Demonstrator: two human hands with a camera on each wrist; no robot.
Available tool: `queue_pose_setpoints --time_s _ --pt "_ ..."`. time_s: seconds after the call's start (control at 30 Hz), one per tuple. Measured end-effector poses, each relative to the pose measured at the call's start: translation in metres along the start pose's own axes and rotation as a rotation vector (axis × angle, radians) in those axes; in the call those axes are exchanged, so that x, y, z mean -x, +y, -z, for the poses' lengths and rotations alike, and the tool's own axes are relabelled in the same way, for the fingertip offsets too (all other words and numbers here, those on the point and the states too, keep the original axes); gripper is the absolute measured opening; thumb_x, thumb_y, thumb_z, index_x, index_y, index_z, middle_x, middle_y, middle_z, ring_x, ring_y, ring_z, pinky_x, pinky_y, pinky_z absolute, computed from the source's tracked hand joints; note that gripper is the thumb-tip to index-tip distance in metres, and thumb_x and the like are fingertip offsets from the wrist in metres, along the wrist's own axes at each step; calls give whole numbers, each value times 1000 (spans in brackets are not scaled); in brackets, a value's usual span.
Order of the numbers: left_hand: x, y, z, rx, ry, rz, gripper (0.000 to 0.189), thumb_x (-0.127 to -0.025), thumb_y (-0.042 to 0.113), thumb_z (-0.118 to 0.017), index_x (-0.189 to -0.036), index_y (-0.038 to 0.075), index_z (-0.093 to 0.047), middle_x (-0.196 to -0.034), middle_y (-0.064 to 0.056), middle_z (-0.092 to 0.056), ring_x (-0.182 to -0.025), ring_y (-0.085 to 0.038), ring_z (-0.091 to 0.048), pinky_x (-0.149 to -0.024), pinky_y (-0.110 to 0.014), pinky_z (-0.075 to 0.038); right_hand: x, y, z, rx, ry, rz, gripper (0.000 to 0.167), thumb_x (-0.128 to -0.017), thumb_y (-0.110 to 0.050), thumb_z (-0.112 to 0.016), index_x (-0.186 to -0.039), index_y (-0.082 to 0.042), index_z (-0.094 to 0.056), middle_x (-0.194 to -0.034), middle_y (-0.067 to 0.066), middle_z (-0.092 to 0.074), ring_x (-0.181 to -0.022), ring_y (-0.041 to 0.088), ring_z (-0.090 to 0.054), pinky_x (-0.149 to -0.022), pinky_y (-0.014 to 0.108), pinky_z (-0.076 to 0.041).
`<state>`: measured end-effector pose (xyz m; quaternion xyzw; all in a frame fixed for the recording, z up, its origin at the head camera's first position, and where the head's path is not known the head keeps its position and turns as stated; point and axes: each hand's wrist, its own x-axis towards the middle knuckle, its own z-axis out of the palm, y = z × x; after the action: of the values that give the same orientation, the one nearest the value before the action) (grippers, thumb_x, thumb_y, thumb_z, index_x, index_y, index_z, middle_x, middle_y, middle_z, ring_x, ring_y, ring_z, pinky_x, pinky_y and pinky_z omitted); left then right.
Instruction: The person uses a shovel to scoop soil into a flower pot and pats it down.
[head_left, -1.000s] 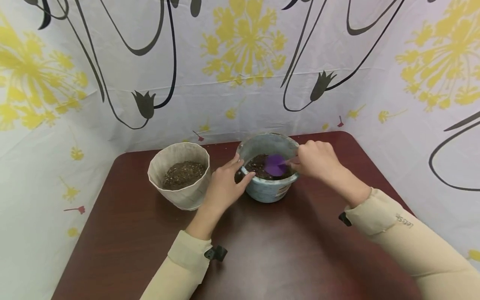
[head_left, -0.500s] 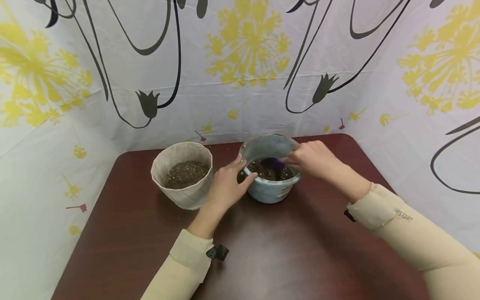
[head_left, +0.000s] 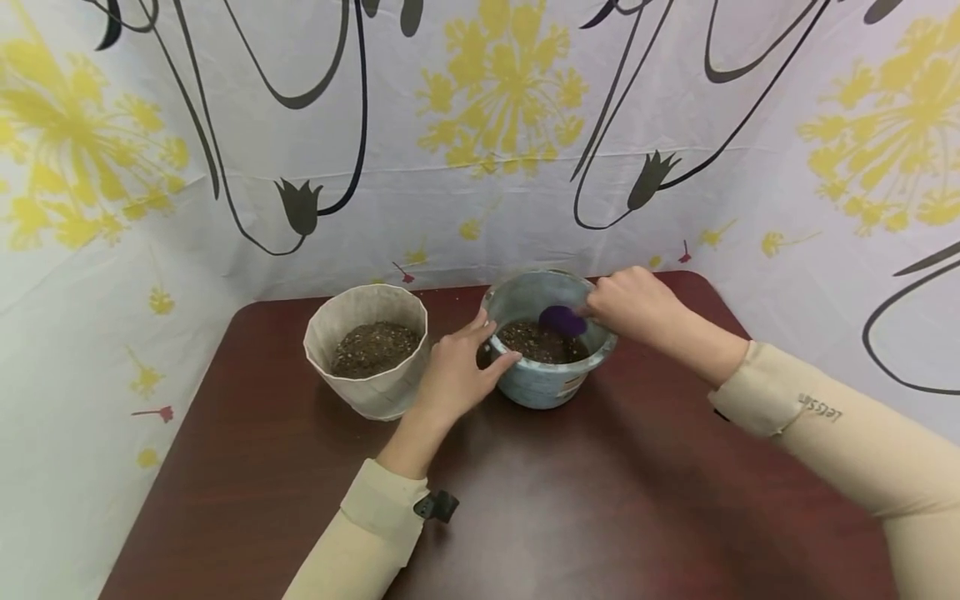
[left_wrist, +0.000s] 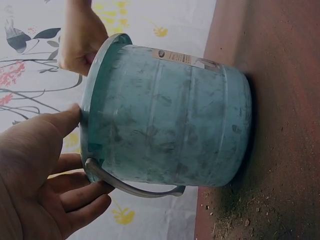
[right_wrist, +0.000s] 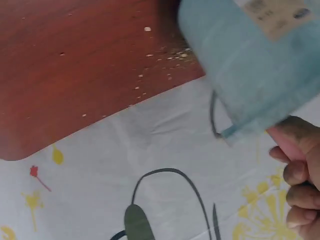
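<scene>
A light-blue bucket (head_left: 543, 387) with dark soil (head_left: 536, 340) inside stands upright near the table's back edge. My left hand (head_left: 456, 375) holds its left rim, the thumb at the front and the fingers farther back; in the left wrist view they lie by the bucket's handle (left_wrist: 132, 191). My right hand (head_left: 633, 302) grips the pink handle (right_wrist: 286, 144) of a small garden trowel over the bucket's right rim. The trowel's purple blade (head_left: 562, 321) is tilted inside, just above the soil. To the left sits a whitish pot (head_left: 367, 392), partly filled with soil.
The dark red table (head_left: 570, 517) carries both containers. Crumbs of soil (left_wrist: 245, 222) lie scattered beside the bucket. A white flower-printed cloth (head_left: 465, 217) hangs close behind the table and along both sides.
The purple blade has dipped into the soil and come back up toward the bucket's right side, the right hand shifting with it. The left hand stays at the rim.
</scene>
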<state>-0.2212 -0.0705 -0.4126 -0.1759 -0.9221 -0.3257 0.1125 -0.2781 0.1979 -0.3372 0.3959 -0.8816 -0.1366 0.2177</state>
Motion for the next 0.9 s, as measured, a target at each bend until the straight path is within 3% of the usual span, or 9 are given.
queue_pose_setpoints --time_s 0.17,0.3,0.43,0.6,0.77,0.9 --pt "-1 2 0 -17 15 -5 71 -89 57 -70 -139 8 -62 -152 -8 -48 -129 -35 -56 -104 -48 -49 -3 1 11 -111 -221 -24 36 -80 -27 -85 -57 -20 -58 -52 -1 -48 -45 18 -46 -39 42 -43" --pt "-2 2 -2 -22 26 -13 72 -88 57 -70 -139 8 -62 -151 -8 -49 -126 -36 -58 -101 -47 -51 -2 5 12 -260 -359 -175 36 -85 -29 -78 -59 -19 -55 -56 -2 -51 -51 19 -53 -46 42 -47" --pt "-2 2 -4 -12 34 -6 71 -87 56 -72 -139 8 -62 -151 -7 -49 -126 -36 -58 -101 -46 -51 1 9 3 -439 -397 -306 41 -83 -37 -81 -55 -21 -56 -54 -6 -52 -51 14 -51 -46 36 -44" --pt "-1 0 -5 -1 42 6 70 -86 56 -72 -138 10 -63 -150 -6 -50 -127 -35 -57 -102 -46 -50 3 11 -8 -633 -404 -380 53 -79 -43 -85 -46 -22 -50 -44 -13 -32 -46 7 -25 -41 26 -28" --pt "-2 -1 -4 8 54 2 70 -86 56 -74 -137 10 -64 -148 -7 -51 -127 -36 -57 -103 -46 -50 3 11 -15 -802 -402 -381 44 -81 -37 -85 -47 -19 -63 -42 -15 -26 -47 4 -13 -43 23 -18" --pt "-3 -1 -5 9 64 -2 70 -85 54 -76 -136 8 -65 -147 -7 -53 -126 -35 -58 -102 -46 -50 5 12 -18 -898 -407 -406 25 -85 -32 -82 -64 -18 -79 -42 -14 -28 -47 4 -11 -43 23 -16"
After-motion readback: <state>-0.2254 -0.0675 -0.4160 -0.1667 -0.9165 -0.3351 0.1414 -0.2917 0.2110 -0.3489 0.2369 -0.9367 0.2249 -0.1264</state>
